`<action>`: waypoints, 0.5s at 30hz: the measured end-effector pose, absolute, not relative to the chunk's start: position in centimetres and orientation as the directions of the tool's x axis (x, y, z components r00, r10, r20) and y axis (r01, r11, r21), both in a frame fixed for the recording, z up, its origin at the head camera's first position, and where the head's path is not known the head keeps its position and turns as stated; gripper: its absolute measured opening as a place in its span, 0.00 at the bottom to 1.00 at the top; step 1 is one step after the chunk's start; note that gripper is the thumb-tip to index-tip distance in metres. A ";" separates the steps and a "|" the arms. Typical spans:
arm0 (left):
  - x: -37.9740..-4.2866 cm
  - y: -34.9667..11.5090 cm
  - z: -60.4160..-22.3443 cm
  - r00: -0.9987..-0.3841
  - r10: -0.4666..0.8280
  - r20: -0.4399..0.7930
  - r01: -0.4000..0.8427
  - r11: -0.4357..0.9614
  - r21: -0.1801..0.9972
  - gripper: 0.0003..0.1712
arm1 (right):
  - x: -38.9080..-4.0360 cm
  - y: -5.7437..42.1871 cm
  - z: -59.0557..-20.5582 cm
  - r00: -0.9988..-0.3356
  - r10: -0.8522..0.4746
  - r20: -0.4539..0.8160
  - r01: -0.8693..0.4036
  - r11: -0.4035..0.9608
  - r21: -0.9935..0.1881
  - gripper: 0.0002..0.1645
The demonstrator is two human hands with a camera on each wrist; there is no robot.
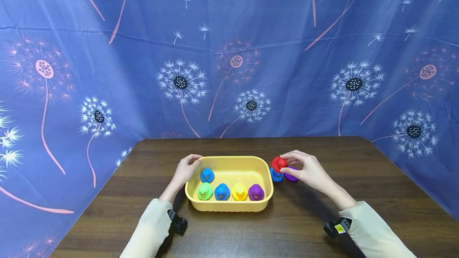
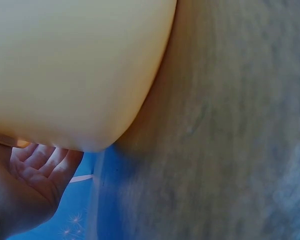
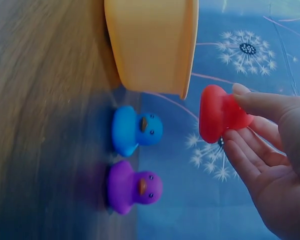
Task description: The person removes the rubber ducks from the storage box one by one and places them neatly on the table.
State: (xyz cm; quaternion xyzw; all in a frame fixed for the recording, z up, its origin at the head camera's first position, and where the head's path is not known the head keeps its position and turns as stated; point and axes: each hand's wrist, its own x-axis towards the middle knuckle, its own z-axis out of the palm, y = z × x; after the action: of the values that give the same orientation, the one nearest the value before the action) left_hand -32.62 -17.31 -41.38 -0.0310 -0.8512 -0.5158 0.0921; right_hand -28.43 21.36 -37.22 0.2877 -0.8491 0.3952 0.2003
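Note:
A yellow plastic tub (image 1: 229, 207) holds several rubber ducks: a blue duck (image 1: 206, 175) at the back left, and a front row with a green duck (image 1: 205, 191), another blue duck (image 1: 222, 192), a yellow duck (image 1: 239, 192) and a purple duck (image 1: 256, 192). My left hand (image 1: 187, 169) grips the tub's rim at its back left corner; the tub's wall partly hides the fingers in the left wrist view. Between thumb and fingers, my right hand (image 1: 305, 167) pinches a red rubber duck (image 3: 217, 112), raised above the table just right of the tub.
Beside the tub's right wall, a blue duck (image 3: 125, 131) and a purple duck (image 3: 122, 187) stand on the brown wooden table (image 1: 229, 234). A blue dandelion-print cloth (image 1: 229, 23) hangs behind the table's far edge.

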 end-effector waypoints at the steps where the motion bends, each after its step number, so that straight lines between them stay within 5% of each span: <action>1: -32.6 -17.3 -41.4 -0.981 -0.043 0.189 0.147 0.465 0.873 0.13 | -28.4 21.6 -37.3 -0.753 -0.330 0.569 -0.646 0.532 -0.547 0.21; 15: -32.7 -17.3 -41.5 -0.980 -0.050 0.191 0.147 0.461 0.875 0.13 | -28.7 24.2 -38.5 -0.741 -0.316 0.592 -0.646 0.577 -0.500 0.24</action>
State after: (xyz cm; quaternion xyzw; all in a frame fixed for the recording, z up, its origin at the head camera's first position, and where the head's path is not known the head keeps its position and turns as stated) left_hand -32.73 -17.30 -41.52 -0.0284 -0.8493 -0.5185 0.0950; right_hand -28.71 24.23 -38.55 0.2799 -0.8588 0.3646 0.2260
